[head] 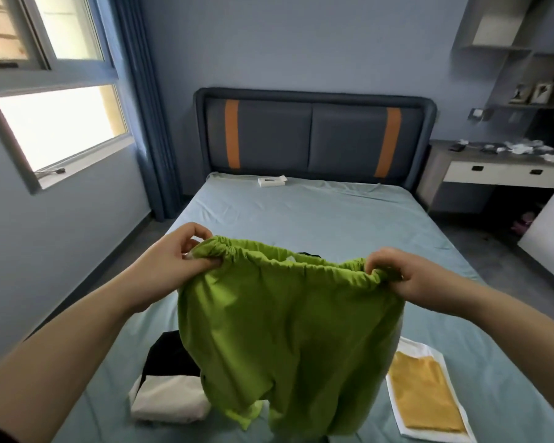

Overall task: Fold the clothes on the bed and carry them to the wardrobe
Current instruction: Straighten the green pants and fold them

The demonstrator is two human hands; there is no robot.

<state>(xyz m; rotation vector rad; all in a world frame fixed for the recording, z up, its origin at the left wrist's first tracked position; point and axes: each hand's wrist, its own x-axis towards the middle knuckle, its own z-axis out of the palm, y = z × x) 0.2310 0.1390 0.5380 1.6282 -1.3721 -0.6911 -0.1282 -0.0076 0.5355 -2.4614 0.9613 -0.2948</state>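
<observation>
We hold green shorts (285,321) up over bed (317,212) mid-foot; left hand (176,260) & right hand (406,276) pinch waistband ends. Light, limp fabric; grip at elastic.

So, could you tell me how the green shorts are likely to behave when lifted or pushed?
Probably floppy: the green shorts hang limp from the waistband between the left hand and right hand. Likely light, since pinching fingers hold them up. Pushed on the bed, they would probably bunch rather than slide.
</observation>
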